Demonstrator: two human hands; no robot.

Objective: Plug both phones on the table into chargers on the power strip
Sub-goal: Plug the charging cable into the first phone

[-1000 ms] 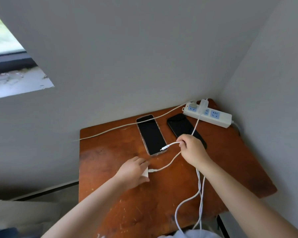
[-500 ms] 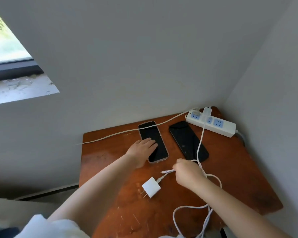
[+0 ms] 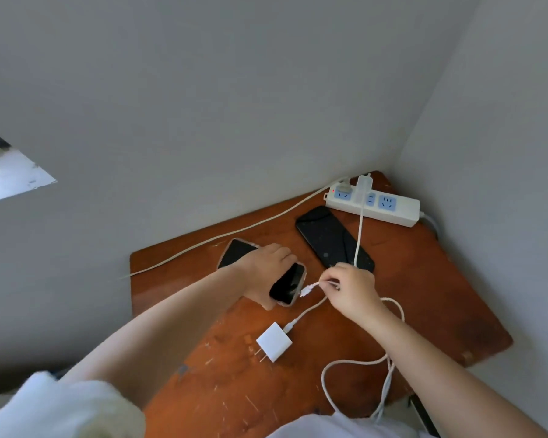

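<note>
My left hand (image 3: 266,263) grips a phone in a clear case (image 3: 288,284) around its middle, its near end raised off the wooden table (image 3: 424,295). My right hand (image 3: 351,289) pinches a white cable connector (image 3: 307,290), the tip just short of that phone's near end. A white charger block (image 3: 274,341) lies loose on the table, prongs bare, with a cable attached. A black phone (image 3: 329,238) lies flat behind my right hand. The white power strip (image 3: 393,213) sits at the back right corner with a white charger (image 3: 364,188) plugged in.
A beige cord (image 3: 234,232) runs from the strip's left end along the wall and off the table's left edge. A white cable (image 3: 358,235) crosses the black phone. Loose white cable loops (image 3: 329,371) hang over the front edge. Walls close in behind and to the right.
My left hand went from lying flat on the cased phone to gripping it and turning it toward me. My right hand brought the connector up to its near end.
</note>
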